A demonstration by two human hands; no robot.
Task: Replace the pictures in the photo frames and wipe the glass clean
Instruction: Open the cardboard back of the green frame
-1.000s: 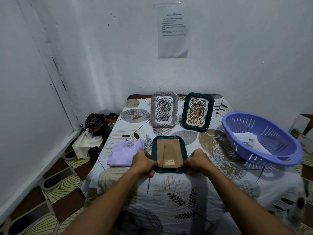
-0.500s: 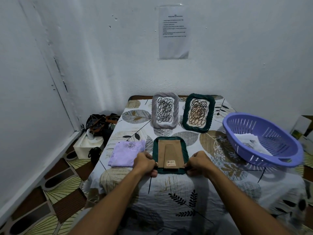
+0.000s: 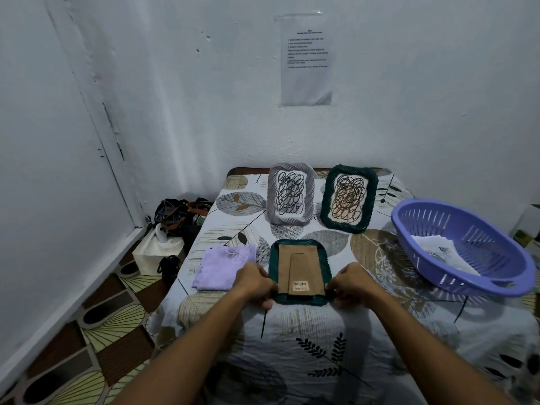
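Head camera looks down on a table [image 3: 292, 346] under a leaf-print cloth, and there's the dark green frame [image 3: 300, 271] lying face down near the front edge, brown cardboard backing [image 3: 301, 270] up. The left hand [image 3: 254, 283] grips its lower left corner, fingers curled; the right hand [image 3: 350, 283] grips the lower right corner. A folded purple cloth [image 3: 225, 267] lies just left of it. Behind stand a grey frame [image 3: 290, 194] and a second green frame [image 3: 349, 198], both with scribble pictures. A purple basket [image 3: 467, 249] with papers sits at right.
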